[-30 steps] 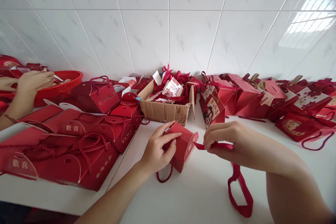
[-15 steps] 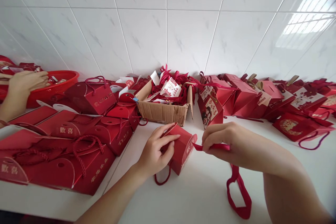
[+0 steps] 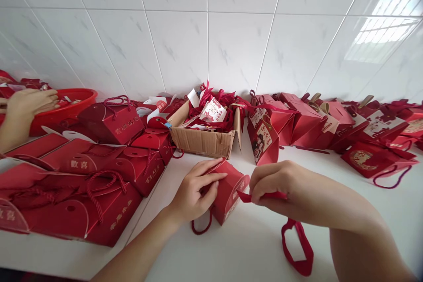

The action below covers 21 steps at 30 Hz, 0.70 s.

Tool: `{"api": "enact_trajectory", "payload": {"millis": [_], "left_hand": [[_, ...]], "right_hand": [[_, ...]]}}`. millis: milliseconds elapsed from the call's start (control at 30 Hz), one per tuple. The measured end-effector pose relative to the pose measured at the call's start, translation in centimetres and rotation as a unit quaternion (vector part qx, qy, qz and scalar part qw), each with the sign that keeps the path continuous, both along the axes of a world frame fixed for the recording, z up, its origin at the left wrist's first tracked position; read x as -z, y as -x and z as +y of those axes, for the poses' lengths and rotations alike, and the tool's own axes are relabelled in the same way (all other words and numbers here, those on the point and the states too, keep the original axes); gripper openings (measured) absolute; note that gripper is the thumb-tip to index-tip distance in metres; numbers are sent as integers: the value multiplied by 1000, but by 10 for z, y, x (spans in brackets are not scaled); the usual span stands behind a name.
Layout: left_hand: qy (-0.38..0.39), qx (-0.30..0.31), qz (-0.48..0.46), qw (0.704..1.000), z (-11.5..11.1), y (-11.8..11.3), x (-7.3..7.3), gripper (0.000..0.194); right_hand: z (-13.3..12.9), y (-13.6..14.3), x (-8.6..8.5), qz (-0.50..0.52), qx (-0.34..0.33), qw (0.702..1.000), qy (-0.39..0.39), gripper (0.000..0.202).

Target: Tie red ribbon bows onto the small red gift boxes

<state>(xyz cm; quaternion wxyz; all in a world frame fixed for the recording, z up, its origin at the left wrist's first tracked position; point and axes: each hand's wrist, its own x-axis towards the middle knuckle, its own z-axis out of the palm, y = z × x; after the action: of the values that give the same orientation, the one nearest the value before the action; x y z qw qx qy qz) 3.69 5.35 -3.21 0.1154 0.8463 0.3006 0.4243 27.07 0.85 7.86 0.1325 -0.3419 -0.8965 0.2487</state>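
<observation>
A small red gift box (image 3: 229, 187) with gold lettering stands on the white table in front of me, its dark red cord handle (image 3: 202, 231) hanging at the near side. My left hand (image 3: 197, 187) grips this box from the left, fingers over its top. Beside the box's right end, my right hand (image 3: 272, 183) pinches a red ribbon (image 3: 301, 266). The ribbon's pointed end touches or nearly touches the lettered end flap. Its other part hangs in a loop below my right hand. Inside my right palm the ribbon is partly hidden.
Filled rows of red gift boxes (image 3: 71, 205) crowd the left. A cardboard box (image 3: 201, 141) of ribbons and cards stands by the tiled wall. More red boxes (image 3: 307, 119) line the right back. Far left, another person's hand (image 3: 29, 105) is at a red basin (image 3: 87, 93).
My right hand has moved slightly left and down, bringing the ribbon's end against or in front of the box's flap. The box has tilted a little; my left hand stays on it.
</observation>
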Motion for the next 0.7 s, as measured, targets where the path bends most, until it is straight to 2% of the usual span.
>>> {"api": "enact_trajectory", "payload": {"millis": [233,567,700], "left_hand": [[4,5,-4,1000,0,0,-1,31],[7,9,-8,1000,0,-1,0,30],[10,9,-10,1000,-1,-1,0,30]], "right_hand": [[2,-2,3,-33,44,998,-24,21],[8,6,11,-6,67,997,-37,21],[10,8,13,20,104,994,-33,10]]}}
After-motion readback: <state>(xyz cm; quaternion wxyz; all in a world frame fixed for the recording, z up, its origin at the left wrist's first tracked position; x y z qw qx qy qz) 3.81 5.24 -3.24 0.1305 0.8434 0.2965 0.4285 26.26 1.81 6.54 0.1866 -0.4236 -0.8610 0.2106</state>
